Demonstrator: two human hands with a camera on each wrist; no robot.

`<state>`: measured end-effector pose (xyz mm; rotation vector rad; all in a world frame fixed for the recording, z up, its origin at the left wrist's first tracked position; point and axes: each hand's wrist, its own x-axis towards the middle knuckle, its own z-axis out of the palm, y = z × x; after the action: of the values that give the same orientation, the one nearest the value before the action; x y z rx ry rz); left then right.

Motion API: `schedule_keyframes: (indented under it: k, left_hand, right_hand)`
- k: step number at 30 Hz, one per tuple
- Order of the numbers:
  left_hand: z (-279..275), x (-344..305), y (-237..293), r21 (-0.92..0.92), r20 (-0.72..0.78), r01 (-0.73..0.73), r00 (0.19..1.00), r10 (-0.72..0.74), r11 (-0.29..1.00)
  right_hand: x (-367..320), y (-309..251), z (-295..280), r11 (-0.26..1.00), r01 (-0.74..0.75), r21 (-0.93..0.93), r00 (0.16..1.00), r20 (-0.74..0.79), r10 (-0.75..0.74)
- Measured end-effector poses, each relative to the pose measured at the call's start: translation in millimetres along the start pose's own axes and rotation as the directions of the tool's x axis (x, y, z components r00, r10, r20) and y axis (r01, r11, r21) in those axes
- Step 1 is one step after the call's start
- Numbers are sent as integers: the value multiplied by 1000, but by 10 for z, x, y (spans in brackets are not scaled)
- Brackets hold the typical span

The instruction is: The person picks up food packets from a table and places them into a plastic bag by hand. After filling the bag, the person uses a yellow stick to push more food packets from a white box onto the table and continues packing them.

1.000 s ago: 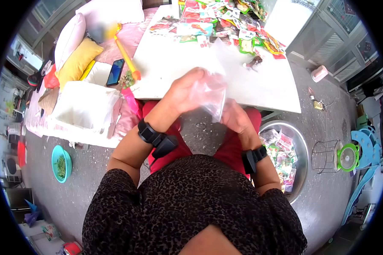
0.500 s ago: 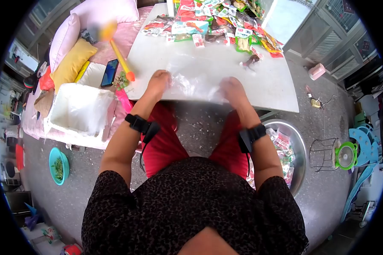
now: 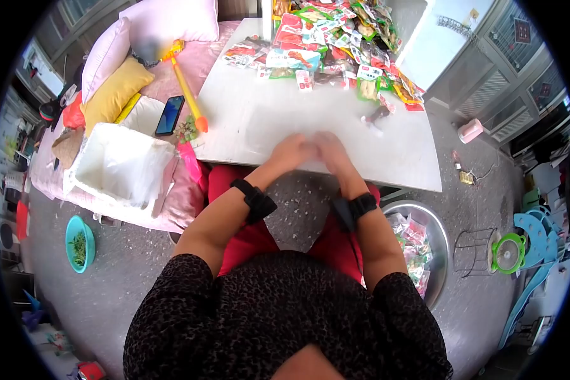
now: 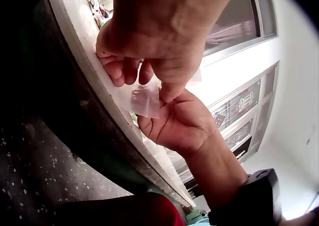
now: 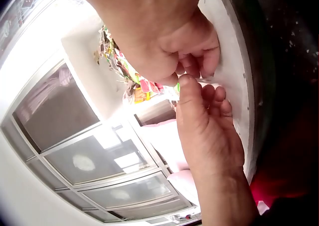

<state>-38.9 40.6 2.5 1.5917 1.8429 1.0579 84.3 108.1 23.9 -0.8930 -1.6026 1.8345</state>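
A clear plastic bag (image 4: 144,100) hangs between both hands at the near edge of the white table (image 3: 234,136). My left hand (image 3: 289,153) pinches it between thumb and curled fingers, as the left wrist view shows. My right hand (image 3: 330,152) meets the left one and grips the bag's other side. In the head view the fingertips of the two hands come together and blur. The film is almost invisible there, a faint sheen over the tabletop.
Colourful food packets (image 3: 335,47) are heaped at the table's far side, with a small brown packet (image 3: 379,115) apart. A metal basin (image 3: 438,253) of packets stands at right. On the pink bed are a lined white box (image 3: 117,168) and a phone (image 3: 170,115).
One second ago the bag was held up crumpled near the body. Half a second ago the hands were spread apart with it over the table. Now they have come together.
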Motion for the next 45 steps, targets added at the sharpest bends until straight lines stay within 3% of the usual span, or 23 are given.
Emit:
schedule_keyframes:
  k: [2, 5, 8, 10, 13, 14, 15, 18, 21, 22, 25, 28, 29, 30, 31, 32, 35, 39, 42, 45]
  left_hand:
    - [26, 16, 4, 35, -12, 3, 1000, -2, 999]
    - [19, 15, 52, 80, -10, 18, 1000, -17, 997]
    - [-24, 24, 111, 86, 46, 50, 997, -54, 995]
    - [-22, 35, 80, 47, 88, 70, 993, -74, 996]
    - [47, 68, -43, -101, 30, 221, 975, -220, 970]
    - [98, 60, -101, -154, -124, 146, 978, -166, 977]
    - [83, 44, -60, -135, -169, 178, 965, -200, 975]
    - [63, 31, 56, -49, -276, 224, 934, -228, 973]
    - [103, 0, 101, 67, -310, 184, 938, -155, 981]
    - [118, -6, 113, 76, -302, 173, 943, -142, 982]
    - [125, -39, 166, 121, -285, 149, 952, -110, 981]
    - [180, -17, 70, 279, -270, 67, 963, 12, 958]
    - [219, -10, 23, 348, -258, 29, 964, 66, 937]
    - [223, -4, 33, 365, -236, 36, 970, 55, 930]
    - [218, 7, 55, 384, -215, 41, 976, 46, 922]
    - [216, 21, 72, 402, -195, 46, 980, 37, 914]
    - [294, 29, 13, 453, -236, -10, 963, 130, 892]
    - [306, 22, 38, 470, -236, 26, 967, 98, 882]
    - [286, 18, 71, 469, -224, 27, 970, 89, 883]
    - [281, -3, 96, 487, -208, 28, 974, 85, 873]
  right_hand:
    - [-10, 23, -21, 996, -36, 79, 999, 32, 33]
    - [50, 129, -7, 988, -104, 112, 993, -39, 109]
    - [120, 207, -13, 995, -91, 34, 993, -76, 93]
    - [214, 287, -70, 984, -57, -169, 994, -98, 41]
    - [213, 291, -71, 923, -5, -386, 983, -170, -65]
    - [217, 309, -78, 864, 31, -502, 971, -192, -146]
    - [225, 326, -91, 789, 59, -611, 952, -203, -228]
    - [284, 457, -143, 620, 254, -742, 899, -55, -434]
    - [214, 347, -83, 604, 333, -724, 907, 70, -416]
    - [173, 257, -59, 637, 281, -718, 944, 87, -319]
    - [256, 271, -230, 638, 369, -676, 929, 243, -279]
    - [431, 243, -627, 400, 505, -765, 802, 244, -545]
    - [482, 201, -768, 483, 386, -786, 840, 84, -536]
    - [512, 159, -910, 410, 293, -864, 804, -9, -594]
    - [521, 85, -995, 294, 312, -904, 670, -11, -742]
    - [526, -22, -1111, 372, 36, -928, 820, -185, -542]
    - [622, -107, -1317, 253, -200, -947, 799, -307, -517]
    - [677, 0, -1413, 226, -288, -931, 863, -354, -359]
    - [660, 34, -1398, 210, -271, -939, 871, -332, -361]
    - [645, 91, -1420, 170, -221, -960, 840, -276, -467]
